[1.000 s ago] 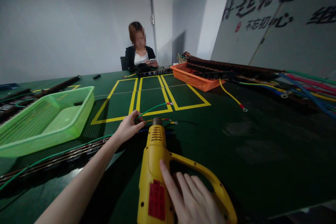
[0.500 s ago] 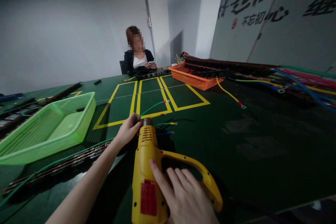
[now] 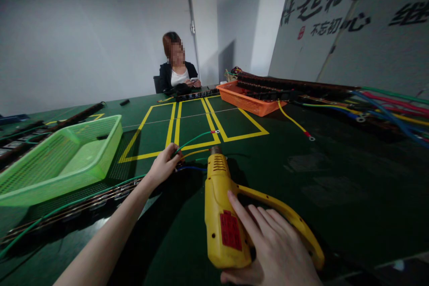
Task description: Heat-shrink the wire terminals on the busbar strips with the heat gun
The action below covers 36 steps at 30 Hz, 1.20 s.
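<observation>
My right hand [image 3: 268, 248] grips the handle of a yellow heat gun [image 3: 223, 205] whose nozzle points away from me over the green table [image 3: 335, 178]. My left hand [image 3: 164, 165] is closed in a pinch on a bundle of thin wires [image 3: 194, 140], green, yellow and blue, just left of the nozzle. The wire ends with small terminals fan out toward the yellow floor-tape lines [image 3: 174, 127]. The nozzle hides the ends of the lower wires.
A light green basket [image 3: 60, 156] sits at the left beside long terminal strips [image 3: 77, 201]. An orange basket [image 3: 244, 98] and strips with coloured cables [image 3: 385, 107] lie at the back right. A person [image 3: 177, 71] sits at the far end.
The heat gun has swung to the right with my right hand, its nozzle now right of the pinched wires instead of beside my left fingers. My left hand stayed put.
</observation>
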Each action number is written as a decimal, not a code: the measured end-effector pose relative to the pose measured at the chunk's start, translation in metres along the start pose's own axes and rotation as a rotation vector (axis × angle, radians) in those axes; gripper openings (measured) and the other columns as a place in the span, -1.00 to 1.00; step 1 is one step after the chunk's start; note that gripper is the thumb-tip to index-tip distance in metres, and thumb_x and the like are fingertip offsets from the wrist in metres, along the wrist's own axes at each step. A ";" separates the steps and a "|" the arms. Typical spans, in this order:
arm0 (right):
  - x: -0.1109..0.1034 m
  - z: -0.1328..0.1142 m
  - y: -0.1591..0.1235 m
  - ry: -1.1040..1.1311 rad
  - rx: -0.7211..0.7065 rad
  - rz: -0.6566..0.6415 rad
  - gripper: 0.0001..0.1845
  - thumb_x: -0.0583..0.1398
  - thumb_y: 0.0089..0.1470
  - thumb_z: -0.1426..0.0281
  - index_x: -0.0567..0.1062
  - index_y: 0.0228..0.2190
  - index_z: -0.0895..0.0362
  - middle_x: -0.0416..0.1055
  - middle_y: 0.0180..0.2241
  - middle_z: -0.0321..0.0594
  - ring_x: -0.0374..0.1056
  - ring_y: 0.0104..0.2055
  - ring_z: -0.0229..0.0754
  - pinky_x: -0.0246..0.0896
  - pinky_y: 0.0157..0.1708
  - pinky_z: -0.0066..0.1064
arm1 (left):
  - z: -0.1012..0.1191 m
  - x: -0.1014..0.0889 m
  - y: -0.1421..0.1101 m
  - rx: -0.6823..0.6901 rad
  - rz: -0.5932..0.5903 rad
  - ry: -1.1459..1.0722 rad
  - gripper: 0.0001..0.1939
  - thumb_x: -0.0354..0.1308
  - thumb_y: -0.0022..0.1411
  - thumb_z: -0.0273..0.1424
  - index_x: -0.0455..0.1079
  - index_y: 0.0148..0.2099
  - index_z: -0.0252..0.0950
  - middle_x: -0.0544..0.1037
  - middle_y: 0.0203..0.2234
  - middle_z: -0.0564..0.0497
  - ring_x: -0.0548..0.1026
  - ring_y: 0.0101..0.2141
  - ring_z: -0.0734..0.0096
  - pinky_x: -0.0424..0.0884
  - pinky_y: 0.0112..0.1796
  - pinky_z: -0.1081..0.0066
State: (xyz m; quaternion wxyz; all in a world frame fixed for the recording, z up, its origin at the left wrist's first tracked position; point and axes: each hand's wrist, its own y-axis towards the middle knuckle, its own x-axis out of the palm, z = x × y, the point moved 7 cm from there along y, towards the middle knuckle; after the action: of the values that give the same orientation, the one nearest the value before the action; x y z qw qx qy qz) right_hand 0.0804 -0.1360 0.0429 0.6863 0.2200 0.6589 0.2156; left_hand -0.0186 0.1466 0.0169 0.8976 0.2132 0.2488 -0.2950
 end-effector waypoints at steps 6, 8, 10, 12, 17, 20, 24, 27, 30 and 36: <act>0.003 -0.004 -0.002 -0.044 0.009 0.003 0.21 -0.01 -0.27 -0.40 0.20 0.15 0.27 0.47 -0.29 -0.13 0.41 -0.31 -0.10 0.20 -0.26 -0.28 | -0.005 0.001 0.001 -0.020 -0.032 0.001 -0.84 -0.02 0.17 -0.24 0.22 -0.32 -0.23 0.43 -0.45 0.09 0.40 -0.39 0.38 0.28 -0.34 0.40; 0.002 -0.008 -0.001 -0.068 0.006 0.011 0.20 -0.03 -0.24 -0.39 0.20 0.15 0.28 0.48 -0.29 -0.11 0.41 -0.32 -0.09 0.20 -0.26 -0.27 | -0.005 0.002 0.002 -0.040 -0.039 -0.048 -0.84 -0.01 0.15 -0.25 0.21 -0.32 -0.23 0.43 -0.46 0.10 0.40 -0.39 0.38 0.28 -0.33 0.40; 0.001 -0.013 0.000 -0.084 -0.002 0.015 0.17 -0.07 -0.18 -0.38 0.21 0.14 0.31 0.48 -0.32 -0.09 0.41 -0.35 -0.10 0.21 -0.29 -0.28 | -0.004 0.003 0.003 -0.056 -0.045 -0.112 -0.85 0.01 0.12 -0.26 0.21 -0.32 -0.24 0.43 -0.47 0.10 0.40 -0.38 0.38 0.28 -0.31 0.39; 0.000 -0.019 0.001 -0.094 -0.012 0.038 0.11 -0.20 -0.06 -0.33 0.21 0.13 0.34 0.48 -0.34 -0.07 0.41 -0.37 -0.10 0.21 -0.31 -0.28 | -0.003 0.005 0.003 -0.070 -0.048 -0.157 -0.84 0.03 0.08 -0.27 0.21 -0.33 -0.25 0.42 -0.48 0.10 0.40 -0.39 0.39 0.28 -0.30 0.39; 0.013 -0.046 -0.003 -0.160 -0.075 0.085 -0.35 -0.40 0.26 0.30 0.08 0.22 0.29 0.47 -0.34 -0.11 0.41 -0.33 -0.18 0.17 -0.26 -0.33 | -0.002 0.008 0.003 -0.090 -0.042 -0.239 -0.78 0.07 0.04 -0.24 0.19 -0.33 -0.25 0.38 -0.49 0.12 0.41 -0.40 0.38 0.30 -0.32 0.39; 0.020 -0.067 -0.006 -0.197 -0.082 0.126 -0.39 -0.29 0.18 0.53 0.07 0.23 0.23 0.46 -0.34 -0.15 0.40 -0.33 -0.19 0.15 -0.22 -0.32 | 0.000 0.004 0.003 -0.039 -0.012 -0.170 -0.81 0.06 0.02 -0.26 0.21 -0.34 -0.25 0.38 -0.48 0.11 0.38 -0.38 0.37 0.29 -0.31 0.38; 0.019 -0.083 -0.004 -0.186 -0.077 0.163 -0.40 -0.18 0.15 0.55 0.13 0.21 0.17 0.44 -0.36 -0.19 0.38 -0.37 -0.22 0.15 -0.20 -0.34 | 0.007 -0.002 0.002 0.038 0.002 -0.063 -0.87 0.00 -0.01 -0.35 0.25 -0.37 -0.26 0.36 -0.48 0.09 0.34 -0.38 0.38 0.26 -0.30 0.38; 0.016 -0.082 -0.001 -0.161 -0.086 0.164 -0.41 -0.18 0.15 0.55 0.13 0.21 0.20 0.43 -0.37 -0.19 0.37 -0.38 -0.22 0.14 -0.22 -0.34 | 0.008 -0.003 0.002 0.018 -0.008 -0.085 -0.85 0.00 -0.02 -0.34 0.24 -0.36 -0.26 0.36 -0.48 0.08 0.34 -0.38 0.37 0.27 -0.31 0.39; 0.013 -0.073 0.002 -0.098 -0.131 0.145 -0.40 -0.24 0.17 0.53 0.09 0.22 0.23 0.41 -0.41 -0.19 0.35 -0.40 -0.20 0.13 -0.26 -0.33 | 0.009 -0.003 0.001 -0.010 -0.002 -0.110 -0.84 0.02 -0.03 -0.31 0.24 -0.35 -0.27 0.36 -0.48 0.08 0.34 -0.38 0.38 0.28 -0.32 0.40; 0.013 -0.047 0.004 -0.022 -0.127 0.040 -0.40 -0.33 0.22 0.44 0.03 0.24 0.22 0.44 -0.37 -0.18 0.36 -0.35 -0.20 0.09 -0.26 -0.32 | 0.012 0.001 -0.001 -0.053 -0.007 -0.181 -0.76 0.10 -0.01 -0.21 0.22 -0.37 -0.26 0.36 -0.52 0.11 0.37 -0.43 0.40 0.29 -0.38 0.42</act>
State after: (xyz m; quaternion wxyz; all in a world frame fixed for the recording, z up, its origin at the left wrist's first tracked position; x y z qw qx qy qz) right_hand 0.0344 -0.1245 0.0333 0.7016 0.1917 0.6317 0.2683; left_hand -0.0149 0.1385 0.0255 0.9206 0.1611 0.1751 -0.3096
